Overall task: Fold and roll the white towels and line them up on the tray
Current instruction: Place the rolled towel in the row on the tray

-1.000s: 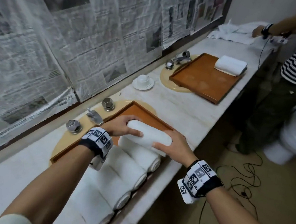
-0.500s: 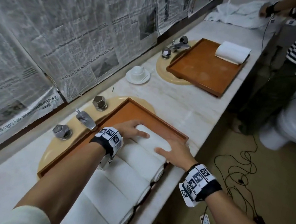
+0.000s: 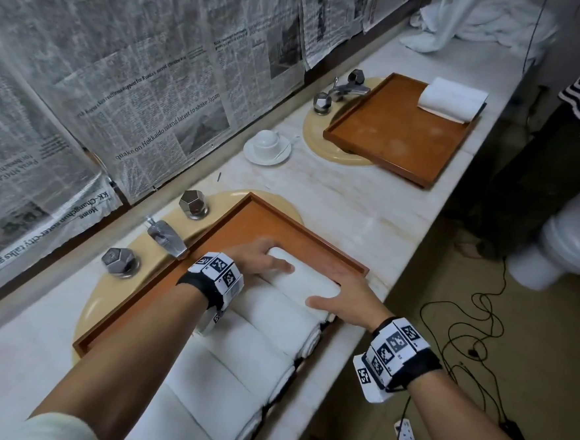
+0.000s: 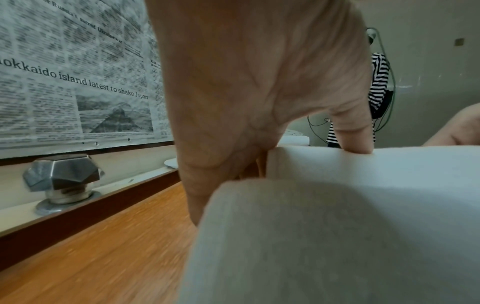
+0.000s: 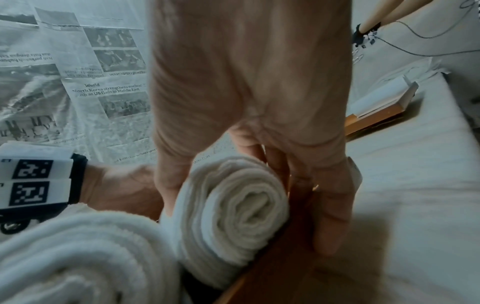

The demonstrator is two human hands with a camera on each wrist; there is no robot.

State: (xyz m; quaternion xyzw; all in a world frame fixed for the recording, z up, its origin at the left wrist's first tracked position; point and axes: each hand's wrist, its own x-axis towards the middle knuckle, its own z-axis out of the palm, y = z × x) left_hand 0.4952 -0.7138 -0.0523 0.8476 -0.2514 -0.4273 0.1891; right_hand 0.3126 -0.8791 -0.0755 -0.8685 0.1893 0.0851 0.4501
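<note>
Hands frame a rolled white towel (image 3: 303, 277) that lies in a wooden tray (image 3: 318, 237) on a pale marble counter (image 3: 361, 204), seen from a head-worn camera looking down. The roll is the farthest in a row of rolled towels (image 3: 238, 350) packed side by side along the tray, each touching the next. Its long axis runs from the wall side toward the counter's front edge, the same way as the others. The left hand (image 3: 262, 257) cups the far, wall-side end, thumb lying along the top and fingers wrapped down over the end — a light grip on the roll. The right hand (image 3: 344, 301) is at the near end, where the wrist view shows the spiral of the roll; its thumb rests against one side of that end and the fingers reach down the other side along the tray's inner rim, loosely curved around it rather than squeezing. The roll appears to rest on the tray floor, just beside its neighbour. Beyond it, bare tray remains toward the far rim. Both hands are equally close, one at each end, so any tidying push would likely act across the long axis, toward the row. Farther along the counter stand a second tray (image 3: 390, 137) holding one folded towel (image 3: 451, 99), a cup and saucer (image 3: 267, 144), and a heap of unrolled towels (image 3: 474, 23).
</note>
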